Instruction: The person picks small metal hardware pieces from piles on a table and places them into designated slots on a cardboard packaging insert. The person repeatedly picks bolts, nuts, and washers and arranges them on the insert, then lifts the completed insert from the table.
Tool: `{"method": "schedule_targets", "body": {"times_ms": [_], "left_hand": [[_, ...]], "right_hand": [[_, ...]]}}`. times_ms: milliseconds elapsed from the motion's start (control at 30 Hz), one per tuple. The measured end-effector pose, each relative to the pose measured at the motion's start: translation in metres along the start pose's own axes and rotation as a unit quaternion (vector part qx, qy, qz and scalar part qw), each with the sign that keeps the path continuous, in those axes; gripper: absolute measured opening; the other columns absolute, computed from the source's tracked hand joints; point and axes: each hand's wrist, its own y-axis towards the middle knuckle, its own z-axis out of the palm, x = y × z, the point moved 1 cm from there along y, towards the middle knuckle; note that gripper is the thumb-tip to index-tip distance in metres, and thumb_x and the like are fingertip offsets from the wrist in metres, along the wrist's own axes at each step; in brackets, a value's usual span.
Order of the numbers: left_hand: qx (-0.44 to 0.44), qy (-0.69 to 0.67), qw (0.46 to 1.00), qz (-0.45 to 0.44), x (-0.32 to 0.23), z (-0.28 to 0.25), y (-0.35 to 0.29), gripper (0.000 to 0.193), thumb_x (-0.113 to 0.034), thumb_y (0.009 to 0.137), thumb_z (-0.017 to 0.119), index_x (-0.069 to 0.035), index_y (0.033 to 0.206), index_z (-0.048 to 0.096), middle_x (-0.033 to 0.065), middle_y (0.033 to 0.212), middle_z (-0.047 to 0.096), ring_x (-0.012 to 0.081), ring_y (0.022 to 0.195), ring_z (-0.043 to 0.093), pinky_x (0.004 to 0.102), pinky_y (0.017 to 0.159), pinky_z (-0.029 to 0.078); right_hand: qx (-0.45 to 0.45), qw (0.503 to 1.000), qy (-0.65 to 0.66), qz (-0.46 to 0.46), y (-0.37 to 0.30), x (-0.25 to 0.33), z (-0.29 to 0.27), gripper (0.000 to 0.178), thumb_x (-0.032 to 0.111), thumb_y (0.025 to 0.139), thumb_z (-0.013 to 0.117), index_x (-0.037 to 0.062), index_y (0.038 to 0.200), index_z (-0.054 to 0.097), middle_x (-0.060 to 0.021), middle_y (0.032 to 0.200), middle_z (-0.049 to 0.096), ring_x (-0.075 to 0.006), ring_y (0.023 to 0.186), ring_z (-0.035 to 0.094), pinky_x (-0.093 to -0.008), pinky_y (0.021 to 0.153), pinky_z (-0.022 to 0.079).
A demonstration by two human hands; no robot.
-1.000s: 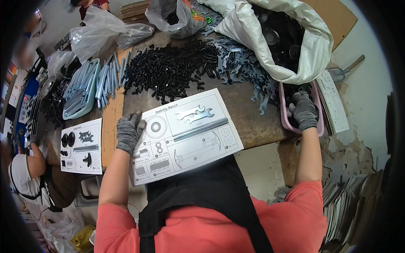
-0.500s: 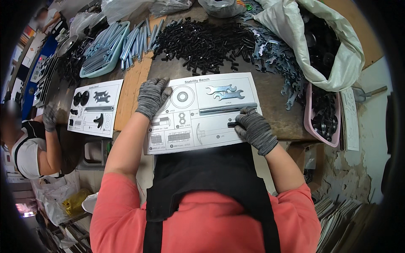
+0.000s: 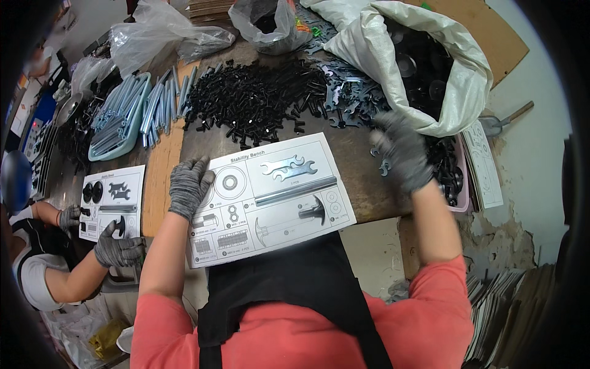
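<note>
My left hand (image 3: 189,187), in a grey knit glove, grips the left edge of a white printed card (image 3: 270,246), its fingers over the top face. On the card lie two silver open-ended wrenches (image 3: 289,167), a silver metal tube (image 3: 296,191) and a black T-shaped handle piece (image 3: 314,211). The card tilts and overhangs the table's near edge. My right hand (image 3: 402,154), gloved likewise and blurred by motion, is off the card to the right, near the white woven sack and a few loose wrenches (image 3: 385,166). Its fingers are too smeared to read.
Black bolts (image 3: 252,98) are heaped at the back, beside piled wrenches (image 3: 353,92). A teal tray (image 3: 144,114) holds metal tubes. The woven sack (image 3: 473,92) and a pink bin (image 3: 462,200) hold black parts. At left, a co-worker's gloved hand (image 3: 118,246) is by another card (image 3: 140,184).
My right hand has left the card and moved up and right. The black T-shaped piece now lies on the card, where my right hand held a black part before. The view has shifted.
</note>
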Motion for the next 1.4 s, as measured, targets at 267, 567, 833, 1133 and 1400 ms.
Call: {"method": "schedule_targets", "body": {"times_ms": [267, 567, 833, 1133, 1400], "left_hand": [[-0.011, 0.012, 1.0, 0.008, 0.002, 0.007, 0.002, 0.045, -0.034, 0.077, 0.059, -0.009, 0.115, 0.059, 0.0155, 0.111, 0.058, 0.0319, 0.103, 0.052, 0.0415, 0.092, 0.037], [-0.035, -0.012, 0.999, 0.031, 0.004, 0.006, 0.002, 0.043, -0.027, 0.074, 0.063, -0.008, 0.112, 0.06, 0.0159, 0.107, 0.059, 0.033, 0.1, 0.053, 0.0408, 0.091, 0.04], [-0.066, 0.027, 0.997, 0.026, -0.001, -0.002, -0.002, 0.048, -0.026, 0.074, 0.063, -0.008, 0.117, 0.055, 0.0162, 0.111, 0.056, 0.0339, 0.099, 0.054, 0.0423, 0.088, 0.042], [-0.036, -0.519, 0.851, 0.077, -0.096, -0.067, 0.016, 0.055, -0.022, 0.081, 0.065, -0.008, 0.129, 0.043, 0.0053, 0.108, 0.055, 0.014, 0.094, 0.052, 0.028, 0.086, 0.043], [-0.019, -0.555, 0.82, -0.14, -0.02, -0.055, -0.022, 0.028, -0.009, 0.087, 0.056, -0.002, 0.114, 0.056, 0.0072, 0.107, 0.059, 0.0143, 0.097, 0.055, 0.0271, 0.086, 0.045]], "right_hand": [[-0.027, 0.84, -0.512, 0.177, 0.119, -0.123, -0.086, 0.042, 0.032, 0.077, 0.062, 0.02, 0.116, 0.056, -0.0085, 0.131, 0.044, -0.0266, 0.12, 0.041, -0.0426, 0.098, 0.034], [0.097, 0.755, -0.603, 0.238, 0.145, -0.162, -0.074, 0.027, 0.022, 0.084, 0.051, 0.0202, 0.109, 0.06, -0.0067, 0.115, 0.056, -0.0227, 0.111, 0.05, -0.0426, 0.098, 0.032], [-0.257, 0.932, -0.256, 0.009, 0.133, -0.117, -0.08, 0.031, 0.026, 0.084, 0.057, 0.004, 0.105, 0.061, -0.0128, 0.107, 0.06, -0.0252, 0.098, 0.057, -0.0348, 0.087, 0.042], [0.18, 0.951, 0.219, -0.12, 0.059, 0.082, 0.069, 0.021, 0.012, 0.079, 0.062, -0.0004, 0.096, 0.062, -0.0086, 0.09, 0.059, -0.019, 0.086, 0.057, -0.0308, 0.077, 0.045], [0.19, 0.952, 0.03, -0.236, 0.017, 0.135, 0.175, 0.024, 0.018, 0.074, 0.064, 0.0042, 0.094, 0.064, -0.0102, 0.092, 0.061, -0.0258, 0.087, 0.058, -0.0347, 0.076, 0.046]]}}
